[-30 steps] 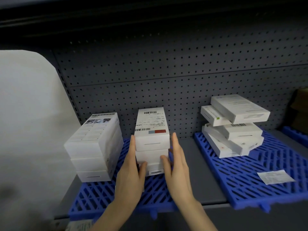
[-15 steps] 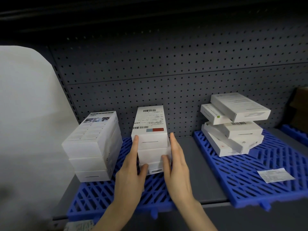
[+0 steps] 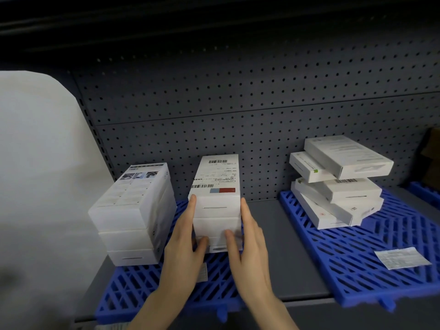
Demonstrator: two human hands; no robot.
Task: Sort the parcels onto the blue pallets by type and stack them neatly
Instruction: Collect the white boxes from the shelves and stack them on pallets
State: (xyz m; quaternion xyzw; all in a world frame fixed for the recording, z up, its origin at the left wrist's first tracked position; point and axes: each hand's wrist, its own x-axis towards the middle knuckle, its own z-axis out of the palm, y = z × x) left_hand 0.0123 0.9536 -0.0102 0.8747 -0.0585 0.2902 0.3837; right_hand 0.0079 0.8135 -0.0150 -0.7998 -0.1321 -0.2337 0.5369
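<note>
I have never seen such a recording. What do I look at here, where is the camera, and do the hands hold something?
No machine here: a person works with bare hands, and the camera sits on the person's head, looking forward and down, so the arms enter from below. The left hand and right hand press flat against the two sides of the middle stack of white boxes, thumbs on its front; nothing is lifted. It stands on the left blue pallet, beside another neat stack of boxes. On the right blue pallet lie an untidy pile of flatter boxes and a paper slip. Both pallets rest on a grey shelf.
</note>
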